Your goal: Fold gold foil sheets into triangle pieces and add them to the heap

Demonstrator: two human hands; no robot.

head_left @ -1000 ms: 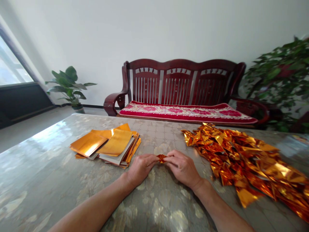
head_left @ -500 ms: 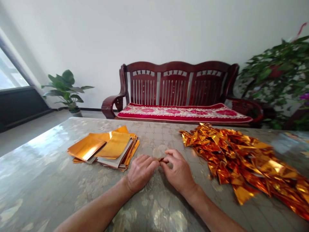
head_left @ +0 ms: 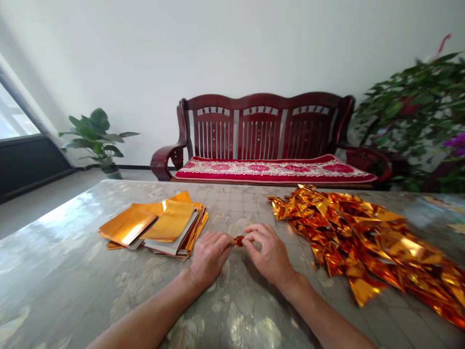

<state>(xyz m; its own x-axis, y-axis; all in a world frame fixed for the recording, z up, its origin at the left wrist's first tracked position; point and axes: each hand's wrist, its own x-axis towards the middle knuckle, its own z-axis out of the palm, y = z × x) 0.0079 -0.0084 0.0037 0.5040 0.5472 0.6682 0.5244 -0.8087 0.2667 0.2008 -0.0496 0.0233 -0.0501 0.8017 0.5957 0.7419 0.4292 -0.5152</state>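
Between my fingertips, above the middle of the table, is a small piece of shiny gold-orange foil paper [head_left: 239, 241]. My left hand [head_left: 210, 254] pinches its left end, knuckles up. My right hand [head_left: 268, 254] pinches the right end between thumb and fingers. Most of the piece's ends are hidden by the fingers. Left of my left hand lies a loose stack of flat gold foil sheets [head_left: 170, 220], some showing grey undersides. To the right of my right hand spreads a big heap of folded gold foil pieces [head_left: 348, 237].
The table [head_left: 72, 271] has a shiny, patterned grey cover. Beyond it stands a dark red wooden bench [head_left: 259, 126] with a red and white floral cushion [head_left: 276, 168]. Potted plants [head_left: 96, 138] stand at left and right. Clear plastic [head_left: 432, 213] lies at the table's far right.
My fingertips have drawn slightly apart, so more of the foil piece shows between them. The view has shifted a little; the stack and heap look the same.
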